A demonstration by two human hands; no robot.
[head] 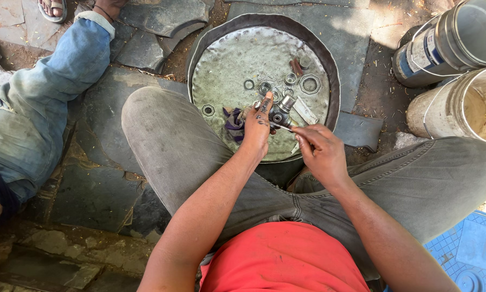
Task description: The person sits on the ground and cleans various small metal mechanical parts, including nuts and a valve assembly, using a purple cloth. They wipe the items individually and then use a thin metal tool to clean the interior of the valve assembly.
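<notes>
Metal fitting (pixel 281 111), small and grey with several round ports, is held above the near part of a dented round metal tray (pixel 227 65) that rests on the stone slabs between the seated person's knees. The left hand (pixel 257 125) wraps it from the left, fingers closed narrow about its body and thumb raised along its upper side, a grip that appears meant to keep the piece from turning. The right hand (pixel 320 150) comes in from the lower right, fingertips pinched together at the fitting's near end on what looks like a thin shaft; what the pinch holds is too small to tell. The fitting's long axis runs diagonally, upper end pointing away toward the tray's centre, lower end toward the right hand. Loose nuts and washers (pixel 286 81) lie in the tray just beyond, kept together within its rim. A dark rag (pixel 233 121) lies beside the left hand.
</notes>
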